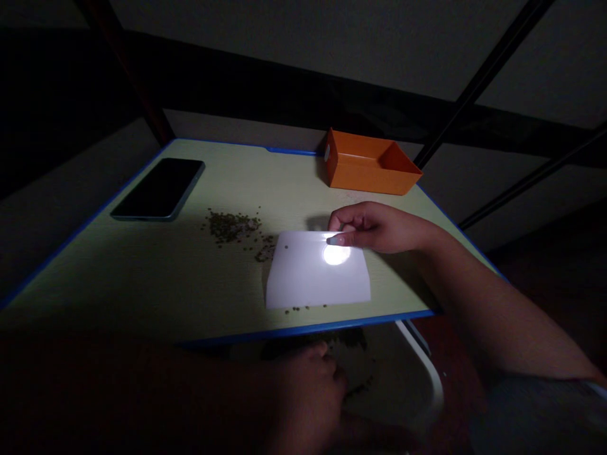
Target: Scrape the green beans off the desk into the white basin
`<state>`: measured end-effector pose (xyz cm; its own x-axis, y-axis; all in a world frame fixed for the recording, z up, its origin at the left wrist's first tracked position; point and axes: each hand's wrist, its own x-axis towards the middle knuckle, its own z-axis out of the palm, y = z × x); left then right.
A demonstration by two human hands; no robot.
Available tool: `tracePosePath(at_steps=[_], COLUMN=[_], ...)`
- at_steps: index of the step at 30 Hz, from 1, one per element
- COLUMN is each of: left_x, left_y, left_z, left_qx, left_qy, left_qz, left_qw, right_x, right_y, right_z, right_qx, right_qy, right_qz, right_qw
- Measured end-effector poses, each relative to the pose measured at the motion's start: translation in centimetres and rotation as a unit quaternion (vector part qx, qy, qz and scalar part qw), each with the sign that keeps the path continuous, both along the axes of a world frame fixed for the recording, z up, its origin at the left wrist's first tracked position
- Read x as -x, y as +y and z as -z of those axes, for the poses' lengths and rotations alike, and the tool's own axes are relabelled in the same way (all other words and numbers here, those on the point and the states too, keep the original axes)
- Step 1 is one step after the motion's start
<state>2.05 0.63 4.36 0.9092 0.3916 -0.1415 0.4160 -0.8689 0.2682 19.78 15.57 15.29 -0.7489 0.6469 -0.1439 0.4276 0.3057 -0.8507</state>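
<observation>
My right hand [367, 227] pinches the top edge of a white trapezoid scraper [313, 272], thumb in front. Its lower edge meets the table near the front, and a bright glare shows on its face. A few small green seeds or beans [298, 308] lie along that lower edge. Behind and left of the scraper is a pile of these small grains [232, 225], mixed with paler bits. In shadow below the table's front edge, my left hand [313, 392] has its fingers curled. Whatever it may hold is hidden. It is over a white-rimmed container [434, 385] with dark grains inside.
The pale table [227, 177] has a blue edge. A dark-screened phone or tablet [161, 188] lies at its left. An orange open box [372, 170] stands at the back right. Behind rises a wall [303, 63] with dark bands.
</observation>
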Motion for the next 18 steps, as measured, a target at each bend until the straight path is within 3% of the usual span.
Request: tracePosePath(at_steps=[3,6,11,18], left_x=[0.4,1.7,2.7,2.1], left_y=[0.3,1.3,2.2,1.6], left_z=[-0.3,-1.6,-2.8,-2.1], left_qx=[-0.019,-0.061,-0.064,-0.061], left_qy=[0.019,-0.033,-0.052,0.002], left_qz=[0.044,0.169,0.175,0.178], left_qw=[0.999,0.983,0.981,0.982], right_x=[0.0,-0.1,-0.1,-0.2], right_y=[0.0,0.0,-0.1,-0.2], right_z=[0.0,-0.1,-0.3,-0.4], right_qx=[-0.009,-0.02,-0.036,-0.035], right_qy=[-0.009,-0.025,-0.045,-0.063], right_qz=[-0.022,-0.051,-0.069,-0.076], right_qw=[1.0,0.998,0.996,0.994])
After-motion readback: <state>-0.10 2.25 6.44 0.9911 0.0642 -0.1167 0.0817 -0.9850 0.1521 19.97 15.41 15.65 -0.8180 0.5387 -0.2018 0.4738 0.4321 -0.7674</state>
